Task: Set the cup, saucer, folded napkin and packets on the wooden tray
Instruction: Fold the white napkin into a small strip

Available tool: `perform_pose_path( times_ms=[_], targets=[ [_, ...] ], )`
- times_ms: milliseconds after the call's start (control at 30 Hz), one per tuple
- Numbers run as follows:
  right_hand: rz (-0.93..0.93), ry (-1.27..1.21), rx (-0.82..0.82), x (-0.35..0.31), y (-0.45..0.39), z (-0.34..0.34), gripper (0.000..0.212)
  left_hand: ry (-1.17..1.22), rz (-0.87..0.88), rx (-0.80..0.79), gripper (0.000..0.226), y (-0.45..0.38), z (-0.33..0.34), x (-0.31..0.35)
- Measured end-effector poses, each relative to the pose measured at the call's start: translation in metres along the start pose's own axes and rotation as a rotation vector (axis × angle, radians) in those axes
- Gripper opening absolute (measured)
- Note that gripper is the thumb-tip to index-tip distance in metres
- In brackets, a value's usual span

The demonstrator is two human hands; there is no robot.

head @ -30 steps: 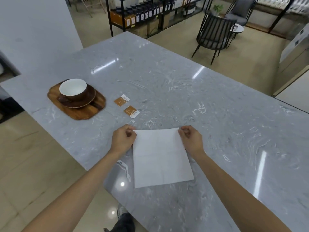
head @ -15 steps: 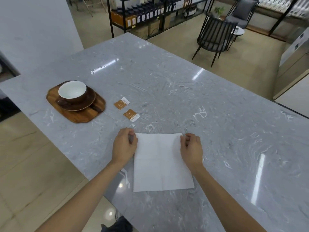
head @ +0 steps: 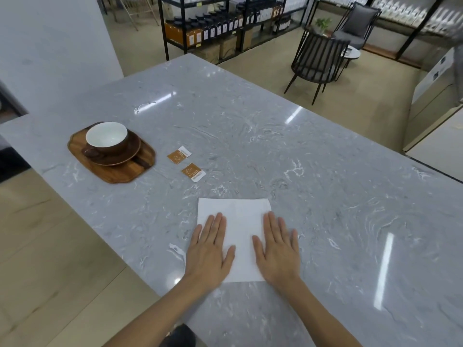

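Note:
A white paper napkin [head: 240, 221] lies flat on the grey marble counter near its front edge. My left hand [head: 210, 249] presses flat on the napkin's left side, fingers straight. My right hand [head: 276, 249] lies flat on its right side, partly over the counter. At the far left, a brown cup [head: 107, 137] with a white inside stands on a brown saucer [head: 125, 156], both on the wooden tray [head: 120, 172]. Two orange-and-white packets [head: 179, 155] [head: 193, 172] lie on the counter between the tray and the napkin.
The marble counter [head: 300, 171] stretches wide to the right and back. Its front-left edge runs diagonally just left of my left hand. Beyond the counter stand black shelves with bottles [head: 213, 26] and a dark chair [head: 318, 61].
Both hands let go of the napkin's far corners, slid back toward me and now lie flat with straight fingers on the napkin. The napkin stays spread on the counter.

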State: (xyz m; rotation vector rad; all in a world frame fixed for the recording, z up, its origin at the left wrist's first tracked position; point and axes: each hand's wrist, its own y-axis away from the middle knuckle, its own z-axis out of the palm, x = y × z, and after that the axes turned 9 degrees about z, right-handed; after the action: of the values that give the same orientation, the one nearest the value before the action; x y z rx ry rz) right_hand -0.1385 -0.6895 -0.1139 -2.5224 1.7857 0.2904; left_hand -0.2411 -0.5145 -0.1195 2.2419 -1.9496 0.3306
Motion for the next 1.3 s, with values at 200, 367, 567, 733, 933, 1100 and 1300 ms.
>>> perform_pose_path(
  times_ms=[200,367,567,733,933,1100,1300],
  targets=[
    [0.102,-0.065,0.011,0.009,0.017,-0.007,0.067,-0.027,-0.026,-0.03,0.079,0.013,-0.005,-0.011],
    [0.063,-0.058,-0.007,0.006,0.047,-0.002,0.063,-0.035,-0.049,-0.071,0.081,0.015,-0.007,-0.011],
    [0.107,-0.089,-0.02,0.018,0.061,-0.022,0.068,-0.135,-0.02,-0.126,0.083,0.008,-0.031,-0.015],
    [0.287,-0.167,0.001,0.02,0.079,-0.035,0.053,-0.103,0.256,-0.122,0.049,-0.04,-0.061,-0.025],
    [0.557,-0.353,-0.166,-0.006,0.078,-0.042,0.055,-0.083,0.628,-0.394,0.056,-0.136,-0.067,0.009],
    [0.74,-0.397,-0.268,-0.011,0.067,-0.051,0.056,-0.271,0.84,-0.586,0.071,-0.195,-0.066,0.041],
    [0.9,-0.431,-0.276,-0.029,0.066,-0.055,0.049,-0.418,1.114,-0.718,0.045,-0.233,-0.069,0.075]
  ],
)
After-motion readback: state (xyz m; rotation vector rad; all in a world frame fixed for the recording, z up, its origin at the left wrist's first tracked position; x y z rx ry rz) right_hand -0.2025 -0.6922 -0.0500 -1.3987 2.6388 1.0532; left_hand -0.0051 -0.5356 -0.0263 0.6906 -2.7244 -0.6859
